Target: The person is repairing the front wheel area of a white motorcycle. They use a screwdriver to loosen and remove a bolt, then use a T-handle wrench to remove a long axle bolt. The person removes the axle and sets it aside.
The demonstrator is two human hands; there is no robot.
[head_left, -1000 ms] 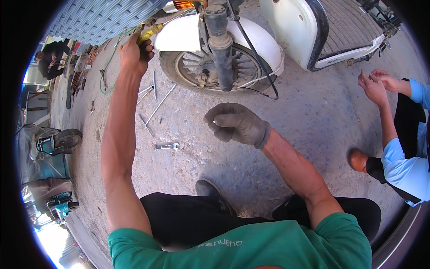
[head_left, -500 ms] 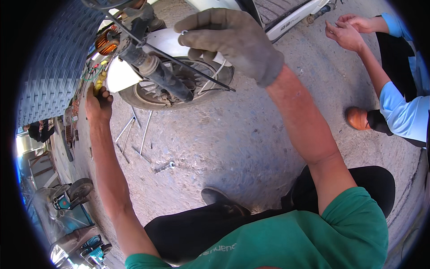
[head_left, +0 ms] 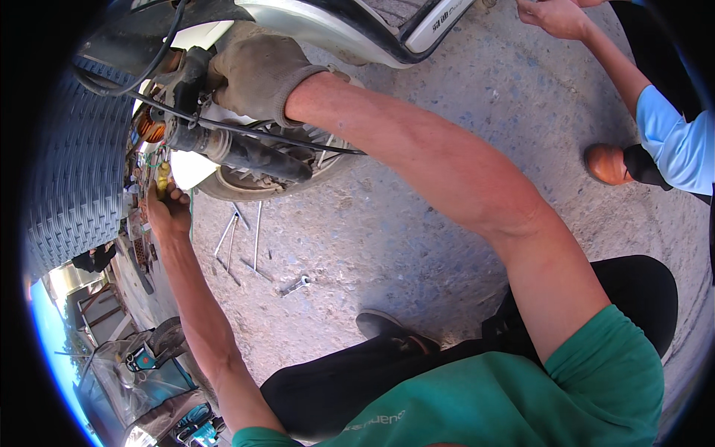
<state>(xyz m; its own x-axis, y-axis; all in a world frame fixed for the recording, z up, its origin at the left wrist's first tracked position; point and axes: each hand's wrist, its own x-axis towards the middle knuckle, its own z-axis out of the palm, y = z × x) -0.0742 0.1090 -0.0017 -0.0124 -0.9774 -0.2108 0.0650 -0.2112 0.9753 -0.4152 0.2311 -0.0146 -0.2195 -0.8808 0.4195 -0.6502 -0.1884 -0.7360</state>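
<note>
Nearest is the wearer's green shirt (head_left: 484,406), with black trousers (head_left: 320,384) beyond it and one dark shoe (head_left: 380,325) on the concrete ground (head_left: 417,253). Past the shoe, an open-ended spanner (head_left: 296,286) lies flat. Further on lie several thin metal T-bars (head_left: 258,237), grouped close together and set at differing angles.

The left hand (head_left: 171,211), bare, is raised near the wheel (head_left: 249,190). Its fingers are curled together and clamped on a yellow handle (head_left: 163,179), which points away from the wearer. The far end of the handle cannot be made out against the clutter behind.

The right hand (head_left: 257,80), in a grey-brown glove, is at the upper end of the black fork (head_left: 261,155). Its fingertips are hidden; whether they are together, apart or clamped on a part cannot be told. The fork stands tilted in view, in front of the wheel, with a black cable (head_left: 246,128) crossing it. A white mudguard (head_left: 195,170) shows beside the fork, and an orange lamp (head_left: 151,128) above the mudguard.

To the left is a grey woven basket (head_left: 74,167). At upper right, another person's hand (head_left: 555,17) shows near the frame edge, with a brown shoe (head_left: 608,164) below.
</note>
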